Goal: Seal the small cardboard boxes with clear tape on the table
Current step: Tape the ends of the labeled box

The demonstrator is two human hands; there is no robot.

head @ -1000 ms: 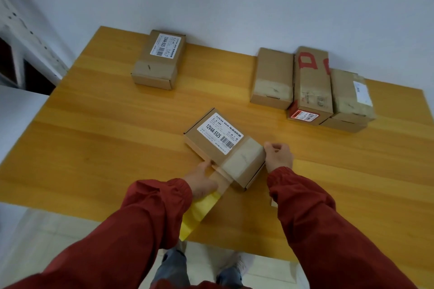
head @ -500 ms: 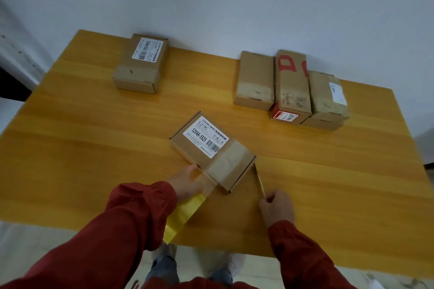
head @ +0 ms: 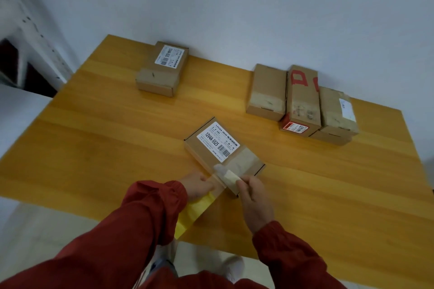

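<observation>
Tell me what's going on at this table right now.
A person in red sleeves is taping the labelled box near the front edge of the wooden table. The left hand pinches a clear tape strip pulled off the box's near end, a yellow piece hanging below. The right hand grips a small pale tool against that tape, too blurred to identify. A lone box and a cluster of boxes sit further back.

The tabletop (head: pixel 94 148) was honey-yellow wood with long grain bands. The near-edge box (head: pixel 244 162) was brown cardboard with a white label (head: pixel 217 142) printed in black, barcode included; the far-left-edge box (head: pixel 162 69) matched it. A red-marked box (head: pixel 301 98) near the far right corner carried red strokes. The tape strip (head: pixel 195 211) showed yellow, a blurred small object (head: pixel 230 176) cream, the sleeves (head: pixel 145 218) dark red.
</observation>
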